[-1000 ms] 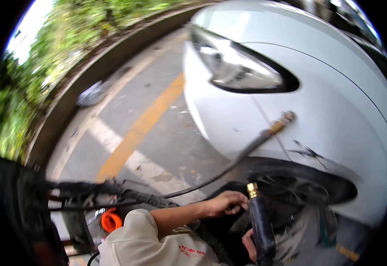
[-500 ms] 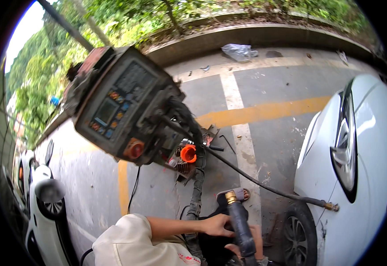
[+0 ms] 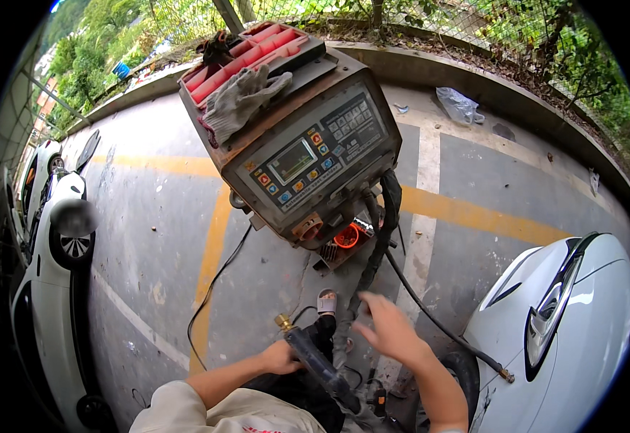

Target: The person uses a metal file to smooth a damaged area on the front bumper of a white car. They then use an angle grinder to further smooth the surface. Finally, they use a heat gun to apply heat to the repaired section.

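My left hand (image 3: 282, 357) is closed against a black spot-welding gun (image 3: 318, 366) with a brass tip, which crosses in front of it and partly hides the fingers. The gun tilts up to the left above my lap. My right hand (image 3: 387, 326) is raised to the right of it, holding nothing, with its fingers stretched and slightly blurred. Those fingers are close to a thick dark wrapped cable (image 3: 368, 273); whether they touch it, I cannot tell. The cable hangs from a grey welder unit (image 3: 308, 162) with a lit screen and coloured buttons.
On the unit lie a red tray (image 3: 246, 65) and grey work gloves (image 3: 246, 101). An orange cup (image 3: 346, 237) sits below. A second cable (image 3: 445, 326) with a brass end reaches toward the white car (image 3: 575, 317) at right. Another white car (image 3: 48, 289) stands left.
My hands have parted: the right one lifted away toward the thick cable, fingers extended. The gun and left hand now appear farther left. The view has shifted, showing the welder unit's top.
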`<state>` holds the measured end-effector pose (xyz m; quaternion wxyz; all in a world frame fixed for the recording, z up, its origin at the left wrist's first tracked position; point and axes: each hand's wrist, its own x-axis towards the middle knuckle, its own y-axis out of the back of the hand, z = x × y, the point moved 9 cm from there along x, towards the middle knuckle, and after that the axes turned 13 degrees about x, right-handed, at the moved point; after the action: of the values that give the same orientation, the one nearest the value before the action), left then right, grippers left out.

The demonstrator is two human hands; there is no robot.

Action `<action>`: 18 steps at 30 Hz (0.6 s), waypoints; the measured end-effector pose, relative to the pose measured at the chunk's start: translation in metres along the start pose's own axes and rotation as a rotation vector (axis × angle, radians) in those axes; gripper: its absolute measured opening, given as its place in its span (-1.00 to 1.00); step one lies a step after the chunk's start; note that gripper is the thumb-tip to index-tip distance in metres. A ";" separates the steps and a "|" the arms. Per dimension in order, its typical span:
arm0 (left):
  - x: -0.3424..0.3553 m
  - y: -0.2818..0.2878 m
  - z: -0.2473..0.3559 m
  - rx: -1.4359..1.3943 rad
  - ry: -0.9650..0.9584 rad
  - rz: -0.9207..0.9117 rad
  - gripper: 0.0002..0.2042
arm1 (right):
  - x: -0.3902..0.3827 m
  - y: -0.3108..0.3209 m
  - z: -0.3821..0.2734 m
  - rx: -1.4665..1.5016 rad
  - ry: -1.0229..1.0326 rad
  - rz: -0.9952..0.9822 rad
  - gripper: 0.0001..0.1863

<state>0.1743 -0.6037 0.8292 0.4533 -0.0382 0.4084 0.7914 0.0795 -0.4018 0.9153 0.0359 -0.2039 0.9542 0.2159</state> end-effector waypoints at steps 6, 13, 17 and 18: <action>-0.037 -0.077 -0.039 0.544 0.224 -0.391 -0.83 | 0.130 -0.013 -0.038 0.125 0.311 0.338 -0.31; 0.016 -0.191 -0.012 0.589 0.327 -0.554 -0.84 | 0.173 -0.020 -0.024 -0.078 0.409 0.392 -0.25; 0.032 -0.208 -0.002 0.583 0.407 -0.532 -0.84 | 0.182 -0.018 -0.027 -0.198 0.484 0.355 -0.25; 0.035 -0.218 0.007 0.540 0.443 -0.492 -0.83 | 0.183 -0.020 -0.027 -0.220 0.485 0.336 -0.23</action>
<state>0.3193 -0.5185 0.6854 0.5237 -0.1837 0.6672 0.4968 -0.0795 -0.4977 0.9031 -0.2513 -0.0917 0.9262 0.2658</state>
